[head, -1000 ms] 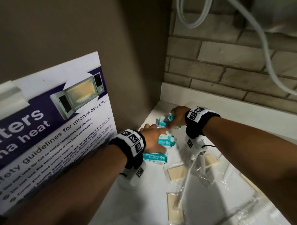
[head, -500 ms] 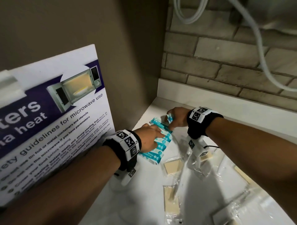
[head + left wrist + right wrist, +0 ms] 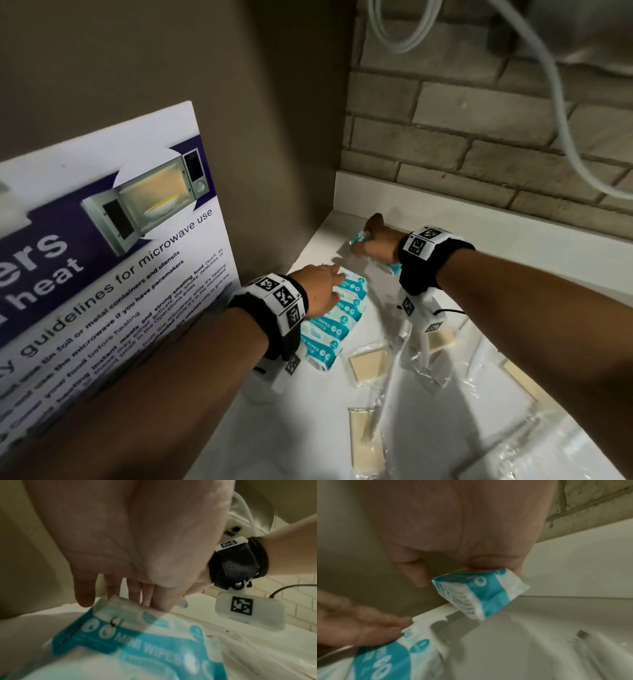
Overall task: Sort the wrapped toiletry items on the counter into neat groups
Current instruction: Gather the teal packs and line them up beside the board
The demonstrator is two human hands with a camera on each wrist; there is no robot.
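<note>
A row of teal-and-white mini wipes packs (image 3: pixel 337 323) lies on the white counter (image 3: pixel 274 431) by the left wall. My left hand (image 3: pixel 334 279) rests on the row's far end with straight fingers (image 3: pixel 147 599) pressing the top pack (image 3: pixel 137 635). My right hand (image 3: pixel 363 241) holds one more wipes pack (image 3: pixel 359 237) near the back corner. In the right wrist view that pack (image 3: pixel 481 592) hangs tilted above the counter, pinched from above. The left fingers (image 3: pixel 373 624) touch the row (image 3: pixel 393 654) below it.
Clear-wrapped beige items (image 3: pixel 368 365) (image 3: pixel 364 437) (image 3: pixel 440 339) lie scattered on the counter to the right of the row. A microwave safety sign (image 3: pixel 102 274) leans on the left wall. A brick wall (image 3: pixel 479 137) with a white cable (image 3: pixel 561 113) stands behind.
The loose wipes packs have been drawn into a row under my left hand. My right hand has lifted one pack away from the row's far end toward the back wall.
</note>
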